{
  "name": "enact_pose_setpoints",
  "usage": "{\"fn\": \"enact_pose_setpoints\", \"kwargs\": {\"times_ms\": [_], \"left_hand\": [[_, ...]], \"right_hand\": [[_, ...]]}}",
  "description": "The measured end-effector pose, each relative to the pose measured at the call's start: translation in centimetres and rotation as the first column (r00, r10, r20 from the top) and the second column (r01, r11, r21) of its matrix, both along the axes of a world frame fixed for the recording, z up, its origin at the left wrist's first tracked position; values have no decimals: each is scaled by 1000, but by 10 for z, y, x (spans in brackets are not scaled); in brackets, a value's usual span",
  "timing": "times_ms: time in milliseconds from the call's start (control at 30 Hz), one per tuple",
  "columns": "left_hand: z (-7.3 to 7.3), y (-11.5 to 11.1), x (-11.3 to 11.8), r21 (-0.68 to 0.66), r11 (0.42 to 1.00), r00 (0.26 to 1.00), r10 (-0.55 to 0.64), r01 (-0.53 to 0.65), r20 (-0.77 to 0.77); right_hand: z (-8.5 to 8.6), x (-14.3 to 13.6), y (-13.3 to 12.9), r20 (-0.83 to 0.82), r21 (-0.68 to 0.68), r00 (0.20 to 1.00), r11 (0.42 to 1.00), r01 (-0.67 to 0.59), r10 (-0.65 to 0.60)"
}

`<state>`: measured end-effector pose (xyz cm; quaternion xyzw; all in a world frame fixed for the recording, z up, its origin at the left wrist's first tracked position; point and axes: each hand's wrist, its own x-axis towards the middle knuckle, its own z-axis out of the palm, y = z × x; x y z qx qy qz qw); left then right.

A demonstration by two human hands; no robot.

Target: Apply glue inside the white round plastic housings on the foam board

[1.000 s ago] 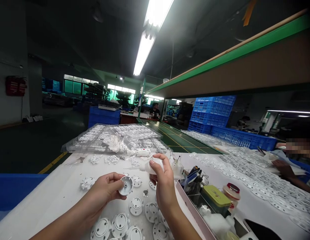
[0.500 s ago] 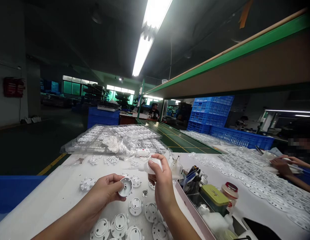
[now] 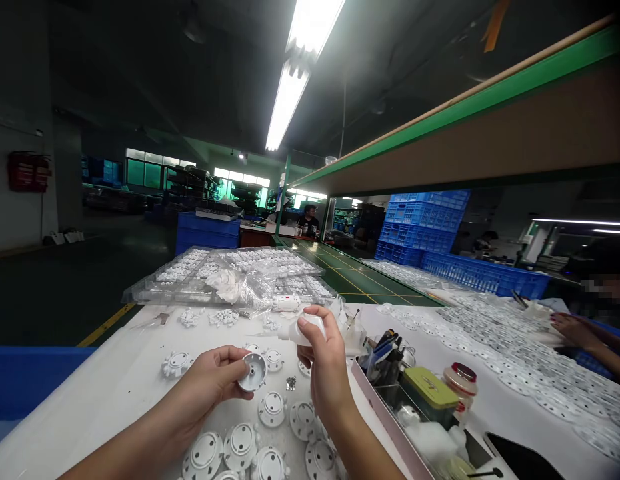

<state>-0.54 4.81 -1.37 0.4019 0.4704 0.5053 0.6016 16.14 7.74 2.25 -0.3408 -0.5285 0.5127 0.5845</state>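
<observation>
My left hand (image 3: 221,375) pinches a round white plastic part (image 3: 253,373) by its edge, its hollow side with a centre post facing me. In my right hand (image 3: 324,353) is a white squeeze bottle (image 3: 304,331), held tilted with its thin nozzle pointing left, above and apart from the round part. Several similar round white parts (image 3: 272,408) lie on the table below and between my hands. A small heap of metal screws (image 3: 291,383) sits between them, left of my right wrist.
An organiser box (image 3: 385,420) with pens, a yellow-green tin (image 3: 430,390) and a bottle (image 3: 460,385) stands at the right. Clear trays (image 3: 190,273) of small white parts lie at the back. A co-worker's hand (image 3: 573,328) is over rows of white discs (image 3: 530,353) at far right.
The view has shifted very slightly. Both hands keep nearly the same pose and hold on the part and the bottle. The co-worker's hands at the right have moved a little.
</observation>
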Motion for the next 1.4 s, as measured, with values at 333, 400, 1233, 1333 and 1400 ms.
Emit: {"fn": "enact_pose_setpoints", "kwargs": {"times_ms": [333, 400, 1233, 1333, 1400], "left_hand": [[3, -1, 1, 190, 979, 978, 102, -67, -180], [6, -3, 2, 261, 962, 960, 143, -78, -239], [16, -5, 4, -28, 997, 989, 69, -66, 130], [16, -6, 4, -31, 997, 989, 67, -64, 135], [16, -7, 4, -35, 997, 988, 72, -68, 135]], "right_hand": [[-1, 1, 2, -15, 74, 995, 993, 97, -96], [-2, 4, 2, -9, 136, 994, 985, 107, -107], [-6, 11, -1, 316, 672, 868, 736, 80, -383], [-7, 11, 0, 329, 667, 868, 742, 66, -372], [-7, 11, 1, 340, 657, 873, 753, 45, -349]]}}
